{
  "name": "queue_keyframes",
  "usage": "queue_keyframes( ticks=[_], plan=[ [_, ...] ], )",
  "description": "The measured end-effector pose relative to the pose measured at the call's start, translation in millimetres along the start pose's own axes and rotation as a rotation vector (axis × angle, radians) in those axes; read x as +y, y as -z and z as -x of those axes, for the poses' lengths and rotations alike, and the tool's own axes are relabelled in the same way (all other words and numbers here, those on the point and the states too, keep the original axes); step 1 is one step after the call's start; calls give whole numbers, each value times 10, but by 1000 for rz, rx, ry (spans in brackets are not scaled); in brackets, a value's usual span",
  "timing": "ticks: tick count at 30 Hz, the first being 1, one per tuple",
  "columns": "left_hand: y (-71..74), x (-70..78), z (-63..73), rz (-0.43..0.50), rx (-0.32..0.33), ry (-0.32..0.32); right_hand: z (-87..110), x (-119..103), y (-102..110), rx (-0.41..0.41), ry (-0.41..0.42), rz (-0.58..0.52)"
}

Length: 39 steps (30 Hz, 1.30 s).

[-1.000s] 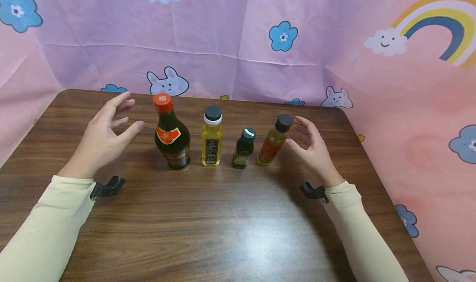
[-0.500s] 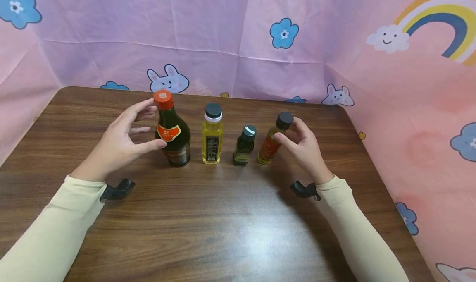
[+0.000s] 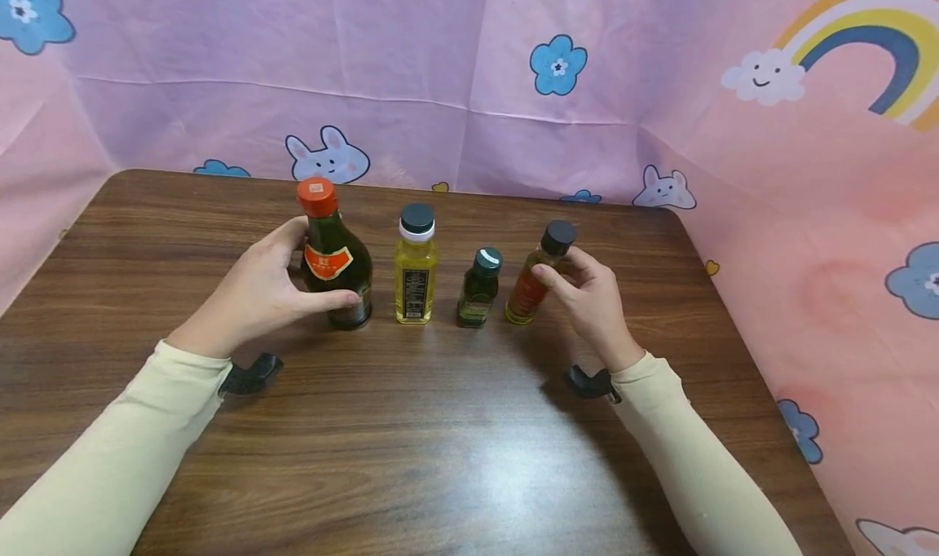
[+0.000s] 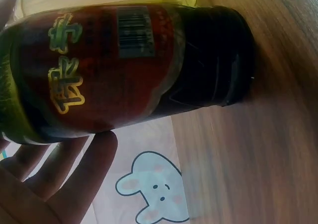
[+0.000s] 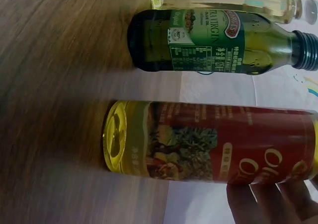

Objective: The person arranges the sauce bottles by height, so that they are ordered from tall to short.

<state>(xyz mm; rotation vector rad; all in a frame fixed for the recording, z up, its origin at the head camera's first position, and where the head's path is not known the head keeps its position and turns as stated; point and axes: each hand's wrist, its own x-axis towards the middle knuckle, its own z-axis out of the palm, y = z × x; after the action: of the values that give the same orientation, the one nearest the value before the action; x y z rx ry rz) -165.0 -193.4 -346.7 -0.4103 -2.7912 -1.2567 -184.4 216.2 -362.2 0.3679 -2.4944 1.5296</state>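
My left hand (image 3: 257, 295) grips the dark green bottle (image 3: 350, 264) with a red cap and orange neck label, thumb across its front and fingers behind. In the left wrist view, fingertips (image 4: 105, 142) meet the dark bottle's red-labelled body (image 4: 107, 80). My right hand (image 3: 592, 307) holds a small oil bottle (image 3: 526, 293) with a black cap and red label between thumb and fingers. Seen from the right wrist, this oil bottle (image 5: 198, 142) has yellow liquid at its base, and fingers (image 5: 268, 196) lie against its side. Both bottles stand on the table.
Between the held bottles stand a clear bottle of yellow oil (image 3: 415, 279) and a small green olive oil bottle (image 3: 480, 291). The brown wooden table (image 3: 411, 425) reaches a patterned cloth backdrop (image 3: 411, 67) behind and at the right.
My left hand has moved right, from apart to around the dark bottle. My right hand has moved left and closed on the red-labelled oil bottle. The bottles have stayed in place.
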Motion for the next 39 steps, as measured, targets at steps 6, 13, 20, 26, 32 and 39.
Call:
queue_keyframes(
  ticks=[6, 13, 20, 26, 32, 39],
  plan=[
    [13, 11, 10, -29, 0, 13, 15, 26, -33, 40, 12, -23],
    [34, 20, 14, -56, -27, 9, 14, 24, -84, 60, 48, -60],
    [36, -23, 24, -50, -36, -22, 43, 53, -113, 76, 56, -88],
    [35, -38, 17, -16, -44, -10, 78, 53, -122, 99, 61, -85],
    [10, -39, 40, 13, -13, 9, 94, 52, -146, 121, 79, -95],
    [-28, -68, 44, 26, 36, 35, 88, 60, -174, 142, 77, -108]
  ],
)
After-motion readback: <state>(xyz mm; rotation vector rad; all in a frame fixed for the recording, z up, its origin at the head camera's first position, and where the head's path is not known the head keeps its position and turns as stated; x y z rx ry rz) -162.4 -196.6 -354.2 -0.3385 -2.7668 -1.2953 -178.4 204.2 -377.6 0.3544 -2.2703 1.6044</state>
